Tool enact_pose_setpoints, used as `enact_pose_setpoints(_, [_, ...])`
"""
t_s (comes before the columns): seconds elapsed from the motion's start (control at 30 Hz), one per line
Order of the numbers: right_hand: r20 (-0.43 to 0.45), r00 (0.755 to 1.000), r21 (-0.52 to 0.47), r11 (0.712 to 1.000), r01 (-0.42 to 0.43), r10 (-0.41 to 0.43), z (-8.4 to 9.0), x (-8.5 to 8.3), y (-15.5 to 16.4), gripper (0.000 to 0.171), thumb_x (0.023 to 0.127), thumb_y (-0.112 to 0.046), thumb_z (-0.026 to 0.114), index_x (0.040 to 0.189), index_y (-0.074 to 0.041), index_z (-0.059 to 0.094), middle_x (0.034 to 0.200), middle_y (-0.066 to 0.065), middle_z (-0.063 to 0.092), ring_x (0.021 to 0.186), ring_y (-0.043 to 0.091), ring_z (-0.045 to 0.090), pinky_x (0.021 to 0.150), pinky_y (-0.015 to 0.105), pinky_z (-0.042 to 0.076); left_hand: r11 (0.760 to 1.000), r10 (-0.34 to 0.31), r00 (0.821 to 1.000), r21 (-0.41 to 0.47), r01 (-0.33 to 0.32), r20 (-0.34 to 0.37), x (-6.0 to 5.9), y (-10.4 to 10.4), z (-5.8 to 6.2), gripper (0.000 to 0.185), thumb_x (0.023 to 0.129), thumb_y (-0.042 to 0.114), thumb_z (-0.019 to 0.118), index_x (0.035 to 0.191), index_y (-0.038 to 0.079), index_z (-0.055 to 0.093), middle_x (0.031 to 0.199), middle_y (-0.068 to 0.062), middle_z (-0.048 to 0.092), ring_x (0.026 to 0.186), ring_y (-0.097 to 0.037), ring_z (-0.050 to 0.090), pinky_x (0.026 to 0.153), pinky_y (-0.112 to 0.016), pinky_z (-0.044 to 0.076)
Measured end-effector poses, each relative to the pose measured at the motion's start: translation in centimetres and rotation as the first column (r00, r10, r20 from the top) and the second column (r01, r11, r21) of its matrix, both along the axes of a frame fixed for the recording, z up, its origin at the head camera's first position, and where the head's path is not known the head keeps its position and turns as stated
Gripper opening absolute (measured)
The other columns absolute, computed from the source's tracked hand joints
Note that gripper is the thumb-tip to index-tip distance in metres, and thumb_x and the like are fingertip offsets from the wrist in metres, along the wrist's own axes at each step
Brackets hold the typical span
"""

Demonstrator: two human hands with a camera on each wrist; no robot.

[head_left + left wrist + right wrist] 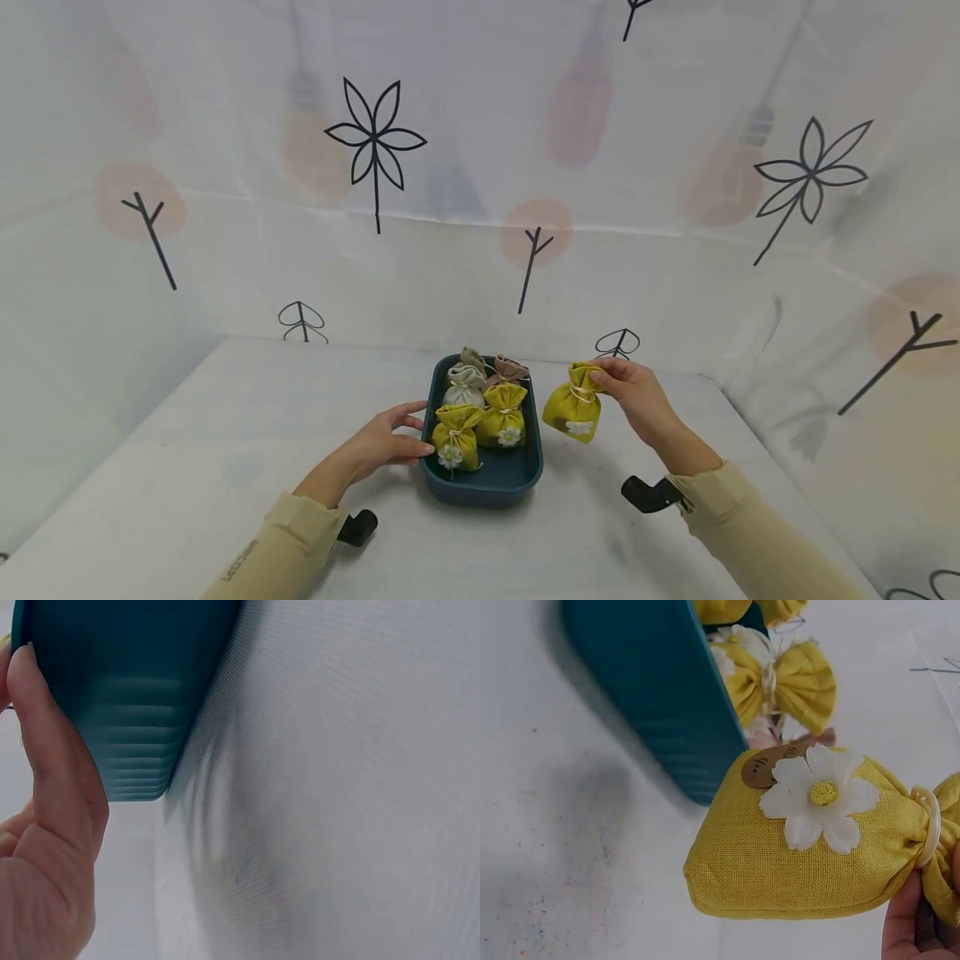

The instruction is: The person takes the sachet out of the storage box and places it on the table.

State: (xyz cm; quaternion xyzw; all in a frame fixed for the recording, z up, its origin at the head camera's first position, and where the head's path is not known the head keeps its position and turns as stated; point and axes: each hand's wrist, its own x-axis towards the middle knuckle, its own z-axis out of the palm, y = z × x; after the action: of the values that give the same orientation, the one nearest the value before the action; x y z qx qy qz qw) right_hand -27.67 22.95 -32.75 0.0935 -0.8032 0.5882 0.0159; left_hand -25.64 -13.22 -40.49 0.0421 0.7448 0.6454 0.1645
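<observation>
- Covering the work surface and the walls behind it, a white cloth printed with black leaf and twig figures (pixel 225 417) forms the setting.
- A dark teal plastic tray with rounded corners (pixel 517 475) rests on the cloth and holds two yellow burlap pouches with white flowers (pixel 480 429), with pale and pinkish pouches at its far end.
- A third yellow burlap drawstring pouch with a white fabric daisy (pixel 573 408) hangs clear of the cloth, just right of the tray.
- Judged by its weave and sagging body, this pouch is light, soft and non-slippery; the tied neck is the secure place to take hold.
- The right hand (pixel 637 400) pinches that neck, forearm angled inward.
- The left hand (pixel 386 442) lies against the tray's left wall, fingers nearly straight, gripping nothing.
</observation>
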Motion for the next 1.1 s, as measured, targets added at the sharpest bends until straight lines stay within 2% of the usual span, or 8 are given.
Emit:
enact_pose_setpoints(0.23, [0.006,1.0,0.005,1.0,-0.002,0.002,-0.5,-0.8,0.4,0.032,0.097,-0.013,0.052,0.117,0.012,0.05,0.098,0.002,0.062,0.087,0.006,0.057,0.081,0.02,0.047,1.0,0.0,1.0,-0.002,0.0,-0.007,0.0,0.0,-0.1,0.08,0.075,0.007,0.078,0.143,0.012,0.036,0.119,-0.015,0.047,0.079,-0.019,0.059,0.07,-0.034,0.054])
enact_pose_setpoints(0.43, [0.01,1.0,-0.003,1.0,0.005,-0.005,-1.3,-1.9,0.9,0.031,0.097,-0.01,0.051,0.117,0.013,0.049,0.097,0.0,0.061,0.086,0.005,0.057,0.09,0.034,0.046,1.0,0.009,1.0,-0.005,-0.009,0.002,-0.1,0.1,-0.1,0.079,0.075,0.008,0.078,0.142,0.013,0.037,0.119,-0.015,0.048,0.079,-0.019,0.059,0.071,-0.033,0.054])
enact_pose_setpoints(0.67, [0.024,1.0,-0.029,0.999,0.016,-0.015,-2.1,-2.8,1.2,0.03,0.096,-0.009,0.052,0.116,0.013,0.049,0.093,-0.003,0.062,0.085,0.005,0.057,0.083,0.025,0.047,1.0,0.01,1.0,-0.002,-0.01,0.005,-0.1,0.1,-0.1,0.08,0.075,0.009,0.078,0.143,0.013,0.037,0.119,-0.014,0.048,0.078,-0.019,0.059,0.071,-0.033,0.054])
enact_pose_setpoints(0.9, [0.033,0.999,-0.013,1.0,0.017,-0.017,-2.7,-3.9,1.3,0.033,0.097,-0.01,0.051,0.119,0.014,0.048,0.097,0.001,0.061,0.086,0.005,0.056,0.093,0.039,0.043,1.0,0.005,1.0,-0.005,-0.006,-0.006,0.0,0.0,-0.2,0.08,0.075,0.008,0.078,0.143,0.012,0.036,0.119,-0.014,0.047,0.078,-0.019,0.059,0.07,-0.034,0.054])
enact_pose_setpoints(1.1, [0.05,0.999,-0.012,1.0,0.019,-0.018,-3.5,-5.0,1.3,0.032,0.097,-0.009,0.05,0.118,0.014,0.048,0.097,0.003,0.062,0.085,0.005,0.056,0.096,0.044,0.041,1.0,0.011,1.0,-0.014,-0.011,-0.001,-0.1,0.0,-0.2,0.081,0.074,0.01,0.079,0.143,0.013,0.037,0.118,-0.014,0.047,0.077,-0.019,0.059,0.071,-0.033,0.054])
